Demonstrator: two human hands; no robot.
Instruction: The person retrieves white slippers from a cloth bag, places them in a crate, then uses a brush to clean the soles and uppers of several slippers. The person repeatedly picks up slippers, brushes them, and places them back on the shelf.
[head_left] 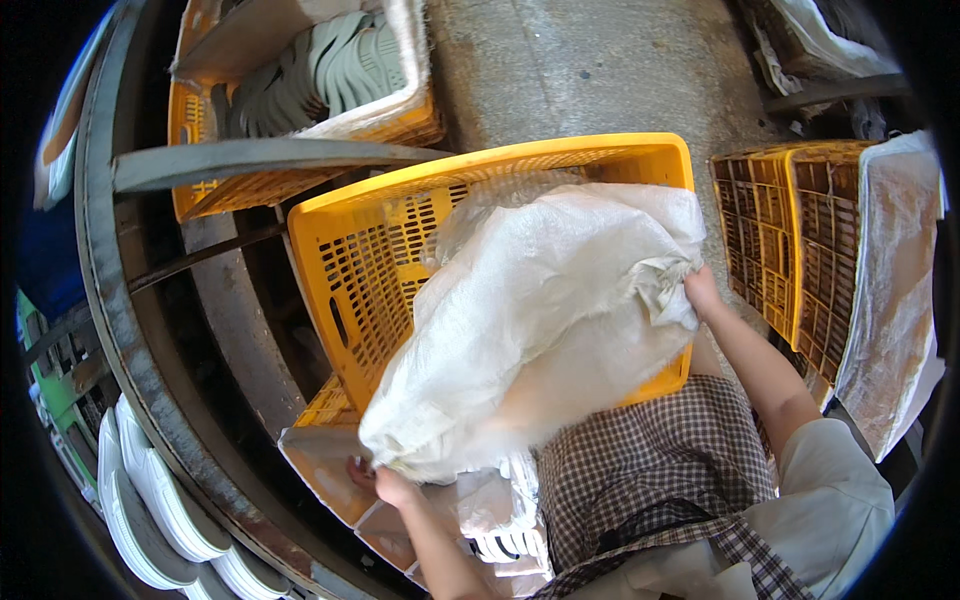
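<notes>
Right hand (703, 292) grips sheet (560, 290), left hand (396, 488) seemingly too

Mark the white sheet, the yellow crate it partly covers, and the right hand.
White sheet (550, 290): head view, middle of its broad, creased face.
Yellow crate (368, 275): head view, perforated left-hand wall.
Right hand (703, 291): head view, middle of the hand.

I count: hands (703, 290), two; hand-held white plastic sheet (550, 270), one; checked apron (650, 460), one; yellow perforated crates (490, 156), at least three.
</notes>
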